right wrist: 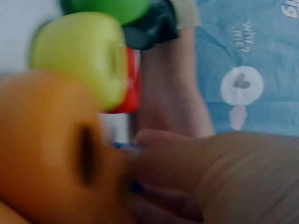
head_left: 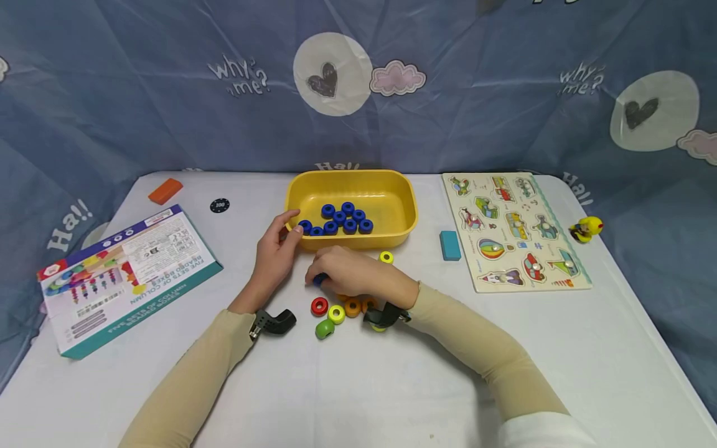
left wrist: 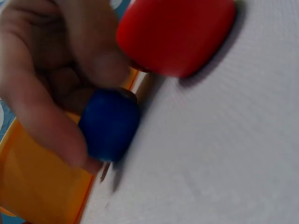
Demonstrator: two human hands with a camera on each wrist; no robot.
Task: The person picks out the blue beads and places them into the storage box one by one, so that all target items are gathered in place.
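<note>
At the front left corner of a yellow bin, my left hand rests with its thumb and a finger at the rim, close to the blue beads lying inside. In front of the bin, my right hand pinches a blue bead, low over the white table. The left wrist view shows that same blue bead between the right thumb and fingers. Nearer to me lie a red bead, a yellow bead, an orange bead and a green bead. My right wrist partly covers others.
Another yellow bead sits beside the bin's front wall. To the right are a teal block, a picture puzzle board and a small yellow-headed figure. Leftward lie a toy box, an orange block and a black chip.
</note>
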